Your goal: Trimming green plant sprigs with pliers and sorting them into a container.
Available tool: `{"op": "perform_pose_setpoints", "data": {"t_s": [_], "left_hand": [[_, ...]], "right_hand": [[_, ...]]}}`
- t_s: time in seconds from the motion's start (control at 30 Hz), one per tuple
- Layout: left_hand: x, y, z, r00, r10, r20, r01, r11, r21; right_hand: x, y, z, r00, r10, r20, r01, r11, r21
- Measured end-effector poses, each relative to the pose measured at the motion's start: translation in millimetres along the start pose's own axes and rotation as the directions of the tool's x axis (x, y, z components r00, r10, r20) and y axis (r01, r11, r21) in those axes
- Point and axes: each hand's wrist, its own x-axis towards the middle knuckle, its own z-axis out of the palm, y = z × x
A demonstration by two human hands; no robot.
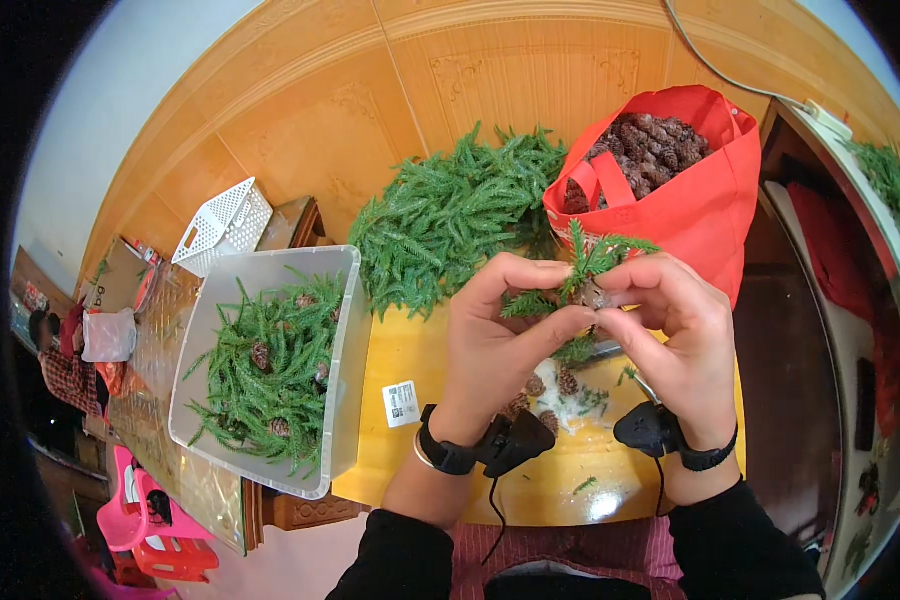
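Observation:
Above the yellow table, a green artificial pine sprig is pinched between my two hands, its needles spreading up and to both sides. My left hand grips it from the left with thumb and forefinger. From the right, my right hand pinches at its middle, where a small greyish-brown piece shows between the fingertips; I cannot tell what it is. Below the hands, loose pine cones lie beside a whitish patch on the tabletop, partly hidden by my left hand and wrist.
A clear plastic bin of sprigs and cones stands left. Behind are a heap of green sprigs and a red bag full of cones. A white label lies on the yellow table. A white basket sits further left.

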Motion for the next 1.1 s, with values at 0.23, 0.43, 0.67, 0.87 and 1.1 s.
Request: {"op": "perform_pose_setpoints", "data": {"t_s": [0.23,0.43,0.67,0.87,1.1], "left_hand": [[0.4,-0.9,4.0,0.994,0.101,-0.031,-0.101,0.995,-0.018],[1.6,-5.9,0.3,0.956,0.286,0.068,-0.294,0.928,0.228],[4.0,-1.1,0.2,0.942,0.278,0.186,-0.324,0.899,0.295],[6.8,1.0,-4.2,0.904,0.295,0.308,-0.397,0.848,0.352],[8.0,4.2,-5.3,0.867,0.279,0.413,-0.423,0.85,0.313]], "right_hand": [[-1.1,1.2,2.0,0.999,-0.003,-0.042,0.006,0.998,0.062],[-0.2,-6.8,-10.7,0.997,-0.073,-0.005,0.072,0.989,-0.13],[7.6,-4.4,-18.7,0.931,-0.364,0.025,0.34,0.843,-0.417],[8.7,-1.2,-22.5,0.936,-0.335,0.109,0.348,0.834,-0.428],[8.9,1.8,-33.6,0.927,-0.304,0.221,0.366,0.863,-0.348]]}}
